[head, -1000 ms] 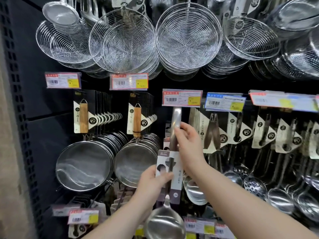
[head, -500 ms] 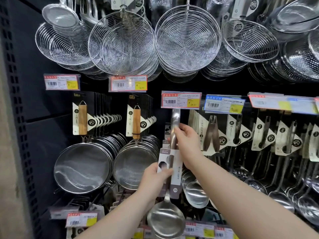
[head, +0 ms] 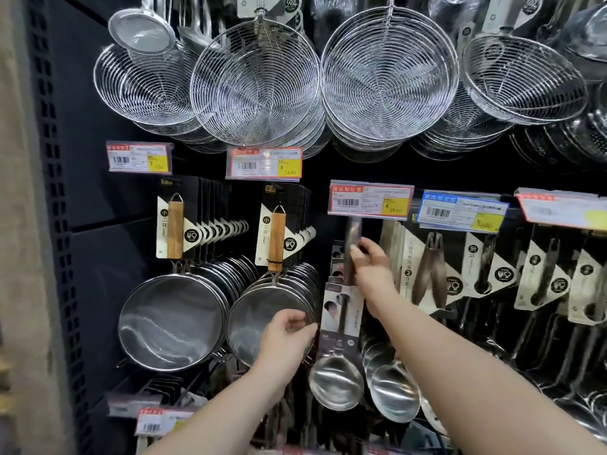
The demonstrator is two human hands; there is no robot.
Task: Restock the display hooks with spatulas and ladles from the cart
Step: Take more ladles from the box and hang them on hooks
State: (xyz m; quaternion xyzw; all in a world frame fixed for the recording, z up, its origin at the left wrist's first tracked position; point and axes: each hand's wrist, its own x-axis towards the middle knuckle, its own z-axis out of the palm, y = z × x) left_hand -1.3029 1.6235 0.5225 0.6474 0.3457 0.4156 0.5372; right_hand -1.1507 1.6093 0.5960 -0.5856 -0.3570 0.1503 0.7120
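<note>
Steel made up the ladle (head: pixel 338 359) hanging at lower centre of the frame, its polished bowl low and its long handle running straight up under the red-edged price tag (head: pixel 370 200). The right hand (head: pixel 371 267) was clamped around the upper handle, just below that tag, while the left hand (head: pixel 289 336) sat a little to the left of the ladle's printed card sleeve (head: pixel 341 310), fingers loosely curled and gripping nothing. More ladles (head: pixel 391 389) hung just behind and to the right, bowls overlapping. By the look of it the piece would be rigid and moderately heavy, weighted toward the bowl, and its smooth metal likely slippery, so the safer hold seemed high on the handle, with the card sleeve steadied rather than squeezed, since card bends. The hook itself was hidden behind the tag.
</note>
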